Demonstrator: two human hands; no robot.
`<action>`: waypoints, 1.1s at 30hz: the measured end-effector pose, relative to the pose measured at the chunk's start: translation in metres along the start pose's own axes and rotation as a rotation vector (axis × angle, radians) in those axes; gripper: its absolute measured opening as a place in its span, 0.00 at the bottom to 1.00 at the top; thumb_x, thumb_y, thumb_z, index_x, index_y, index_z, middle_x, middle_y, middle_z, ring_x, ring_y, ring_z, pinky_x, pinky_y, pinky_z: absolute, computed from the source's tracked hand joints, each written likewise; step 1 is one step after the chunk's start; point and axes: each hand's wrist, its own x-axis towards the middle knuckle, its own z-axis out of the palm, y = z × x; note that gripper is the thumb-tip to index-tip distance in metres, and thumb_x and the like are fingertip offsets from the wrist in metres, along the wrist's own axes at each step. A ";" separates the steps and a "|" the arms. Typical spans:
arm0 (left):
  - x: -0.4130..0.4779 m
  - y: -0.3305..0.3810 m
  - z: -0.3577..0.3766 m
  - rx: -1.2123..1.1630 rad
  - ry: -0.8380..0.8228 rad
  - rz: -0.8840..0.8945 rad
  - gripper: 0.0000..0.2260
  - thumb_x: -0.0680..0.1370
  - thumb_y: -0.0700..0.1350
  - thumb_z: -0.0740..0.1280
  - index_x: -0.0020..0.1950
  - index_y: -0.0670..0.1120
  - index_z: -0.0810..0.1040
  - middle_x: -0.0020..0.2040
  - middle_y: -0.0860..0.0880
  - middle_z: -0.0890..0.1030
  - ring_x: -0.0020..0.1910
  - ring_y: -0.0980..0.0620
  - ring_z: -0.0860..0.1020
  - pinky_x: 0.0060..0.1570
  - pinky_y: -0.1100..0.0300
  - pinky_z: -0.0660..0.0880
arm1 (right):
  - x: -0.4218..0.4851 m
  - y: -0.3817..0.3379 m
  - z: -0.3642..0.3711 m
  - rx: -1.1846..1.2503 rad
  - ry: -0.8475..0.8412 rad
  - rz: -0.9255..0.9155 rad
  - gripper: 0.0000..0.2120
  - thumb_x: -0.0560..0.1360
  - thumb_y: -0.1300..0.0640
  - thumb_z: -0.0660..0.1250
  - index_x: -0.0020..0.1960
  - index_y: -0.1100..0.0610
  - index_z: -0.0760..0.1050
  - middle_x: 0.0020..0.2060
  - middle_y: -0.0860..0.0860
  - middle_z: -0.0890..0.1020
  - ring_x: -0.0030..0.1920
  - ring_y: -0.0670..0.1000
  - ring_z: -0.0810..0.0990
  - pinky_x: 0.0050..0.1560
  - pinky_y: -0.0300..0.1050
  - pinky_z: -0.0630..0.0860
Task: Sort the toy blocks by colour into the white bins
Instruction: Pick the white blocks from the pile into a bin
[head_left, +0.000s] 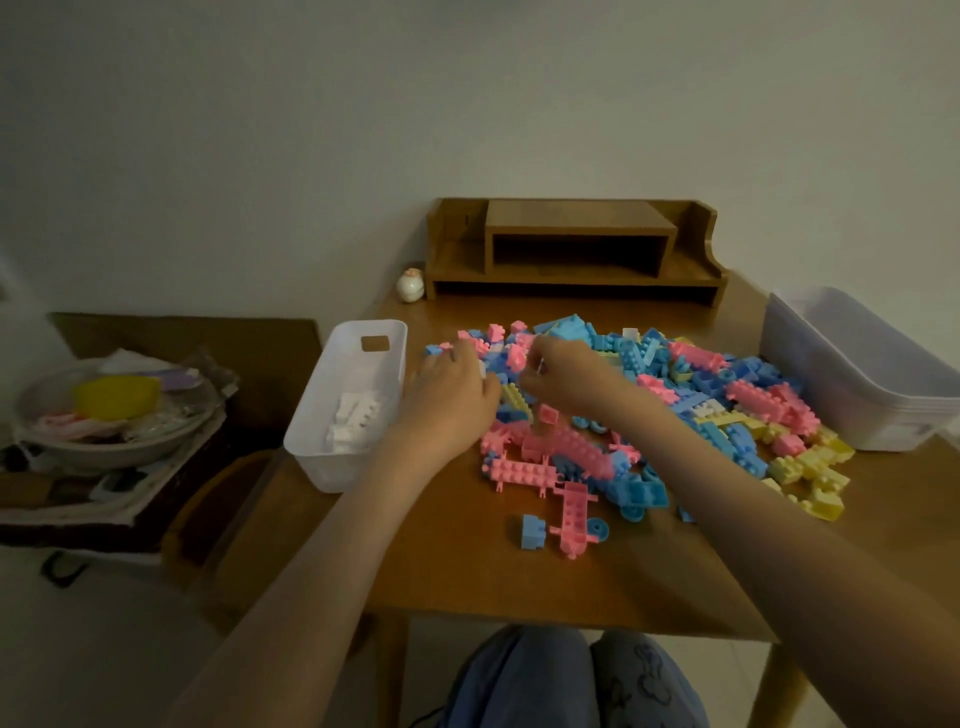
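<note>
The block pile (691, 410) covers the table (467, 582) centre, between a white bin (327, 470) holding white blocks (356, 415) at the left edge and stacked bins (883, 415) at the right edge. The right hand (569, 376) pinches a small white block (540, 366). The left hand (452, 397) rests flat on the pile, fingers relaxed.

Wooden shelf (576, 249) and small figurine (410, 286) stand by the wall (467, 104) — a bowl (104, 441) left.
</note>
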 end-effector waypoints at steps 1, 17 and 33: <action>-0.002 -0.004 -0.008 0.022 0.028 -0.034 0.17 0.82 0.51 0.54 0.66 0.43 0.64 0.61 0.43 0.72 0.60 0.46 0.71 0.56 0.51 0.70 | 0.002 -0.008 0.000 0.051 0.060 -0.026 0.10 0.78 0.54 0.60 0.54 0.59 0.71 0.46 0.55 0.80 0.43 0.53 0.78 0.44 0.48 0.78; -0.006 -0.083 -0.036 0.417 -0.104 -0.315 0.11 0.82 0.45 0.57 0.63 0.46 0.70 0.59 0.45 0.72 0.60 0.44 0.71 0.57 0.50 0.68 | 0.013 -0.119 0.052 -0.195 -0.147 -0.458 0.20 0.77 0.47 0.57 0.67 0.53 0.64 0.64 0.52 0.70 0.67 0.55 0.63 0.67 0.58 0.53; -0.008 0.020 -0.015 0.057 0.119 -0.068 0.26 0.76 0.38 0.66 0.72 0.43 0.61 0.70 0.43 0.66 0.69 0.44 0.64 0.65 0.53 0.64 | -0.022 -0.017 0.000 0.206 -0.102 -0.321 0.26 0.76 0.53 0.65 0.71 0.54 0.60 0.67 0.53 0.68 0.66 0.53 0.67 0.66 0.52 0.66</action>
